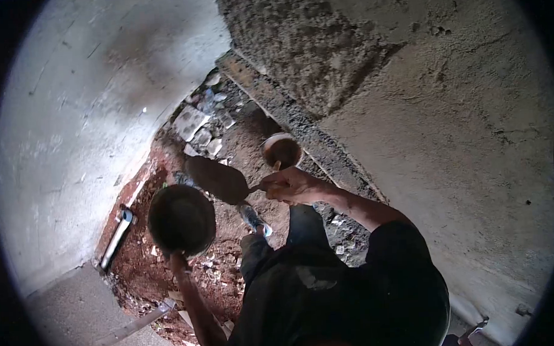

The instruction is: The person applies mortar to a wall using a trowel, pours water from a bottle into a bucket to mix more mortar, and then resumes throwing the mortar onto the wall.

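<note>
My right hand (291, 186) is closed round the handle of a trowel (217, 179), whose broad dark blade points to the left. My left hand (178, 262) grips the near rim of a round, dark mortar pan (181, 219). What lies in the pan is too dark to make out. The trowel blade hangs just to the right of the pan's upper edge. Beyond my right hand a bucket (282, 149) with a pale rim stands on the ground, brownish inside.
A rough, coarse plaster patch (309, 50) covers part of the right wall (459, 154), above a ledge (287, 111). Smooth wall (91, 88) rises on the left. Broken rubble (193, 122) lies in the corner, a pipe (116, 239) at the left on reddish soil (140, 263).
</note>
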Motion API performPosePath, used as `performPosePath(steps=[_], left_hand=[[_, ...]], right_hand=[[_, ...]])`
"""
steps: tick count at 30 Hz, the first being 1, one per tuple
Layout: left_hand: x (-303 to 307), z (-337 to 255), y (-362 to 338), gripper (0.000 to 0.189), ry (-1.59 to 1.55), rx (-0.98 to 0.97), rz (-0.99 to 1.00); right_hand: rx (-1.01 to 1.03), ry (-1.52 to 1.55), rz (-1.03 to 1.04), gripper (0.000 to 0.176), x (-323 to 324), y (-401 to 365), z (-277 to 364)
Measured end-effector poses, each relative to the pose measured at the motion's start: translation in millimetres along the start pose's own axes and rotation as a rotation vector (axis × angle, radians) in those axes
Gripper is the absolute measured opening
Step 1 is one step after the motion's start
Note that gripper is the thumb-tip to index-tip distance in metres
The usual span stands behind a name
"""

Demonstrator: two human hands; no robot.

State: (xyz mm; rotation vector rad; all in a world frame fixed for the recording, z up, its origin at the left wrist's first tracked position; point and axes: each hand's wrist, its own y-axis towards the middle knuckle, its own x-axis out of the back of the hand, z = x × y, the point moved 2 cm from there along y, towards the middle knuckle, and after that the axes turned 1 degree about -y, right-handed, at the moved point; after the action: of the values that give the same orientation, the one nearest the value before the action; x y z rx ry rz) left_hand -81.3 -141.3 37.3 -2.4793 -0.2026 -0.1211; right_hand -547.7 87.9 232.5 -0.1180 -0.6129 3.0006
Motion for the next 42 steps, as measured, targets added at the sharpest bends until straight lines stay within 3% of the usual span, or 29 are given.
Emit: performPosePath(steps=[2,3,4,5,6,7,10,13,14,16,19,21,23,28,30,31,34,35,37,39,42], left_hand=[[11,11,10,0.019,0.013,0.085,-0.139],[9,14,11,0.021,0.008,0.13,-0.196],[4,16,10,0.021,0.02,0.132,-0.193],[4,21,13,0.026,0.044,0.175,-0.168],[5,29,19,0.032,0.066,0.217,-0.141],[1,41,23,0.043,-0.037,0.082,-0.035],[-112,-31,-107,0.05,0.017,0.123,0.042],[-140,-10,-91,0.041,0.103,0.012,0.249],[-161,-6,-95,0.039,-0.008,-0.027,0.181],[-191,-14,-114,0.035,0.063,0.023,0.333],[-219,-2,-108,0.038,0.368,-0.109,0.326],[-241,-29,-152,0.045,-0.128,-0.018,0.414],[-239,-42,-164,0.049,-0.102,0.028,0.467],[-225,-25,-164,0.057,-0.132,0.074,0.474],[-213,-19,-160,0.057,-0.059,0.043,0.501],[-198,0,-142,0.058,-0.014,0.017,0.383],[-174,6,-137,0.062,-0.032,-0.035,0.427],[-166,14,-129,0.062,-0.028,-0.037,0.417],[-134,40,-101,0.061,0.216,-0.014,0.171],[-87,73,-67,0.058,0.194,-0.01,0.163],[-85,63,-78,0.048,0.097,0.06,0.144]], right_hand=[[-0.199,0.174,-0.094,0.034,49,-16,-25],[-0.132,0.271,-0.104,0.032,85,-24,-57],[-0.022,0.468,-0.241,0.033,124,-38,-84],[-0.241,0.372,-0.381,0.037,162,-73,-51],[-0.241,0.39,-0.544,0.04,186,-106,-36],[-0.236,0.401,-0.707,0.043,209,-141,-20],[0.158,0.431,-0.647,0.043,198,-215,55],[0.305,0.357,-0.626,0.04,170,-228,87],[0.304,0.352,-0.625,0.04,162,-223,91],[0.083,-0.105,-0.927,0.038,149,-208,97],[-0.005,-0.22,-0.911,0.037,138,-175,49],[-0.098,-0.637,-0.853,0.035,132,-141,7],[-0.267,-0.18,-0.754,0.035,116,-112,2],[-0.398,-0.353,-0.65,0.038,147,-70,-73],[-0.462,-0.336,-0.625,0.038,172,-61,-126],[-0.526,-0.318,-0.604,0.038,184,-62,-146],[-0.541,-0.222,-0.578,0.039,209,-66,-178],[-0.541,-0.218,-0.568,0.039,217,-67,-184],[-0.515,-0.152,-0.677,0.037,235,-81,-190],[-0.511,-0.137,-0.689,0.029,259,-104,-193],[-0.513,-0.159,-0.683,0.022,260,-145,-116]])
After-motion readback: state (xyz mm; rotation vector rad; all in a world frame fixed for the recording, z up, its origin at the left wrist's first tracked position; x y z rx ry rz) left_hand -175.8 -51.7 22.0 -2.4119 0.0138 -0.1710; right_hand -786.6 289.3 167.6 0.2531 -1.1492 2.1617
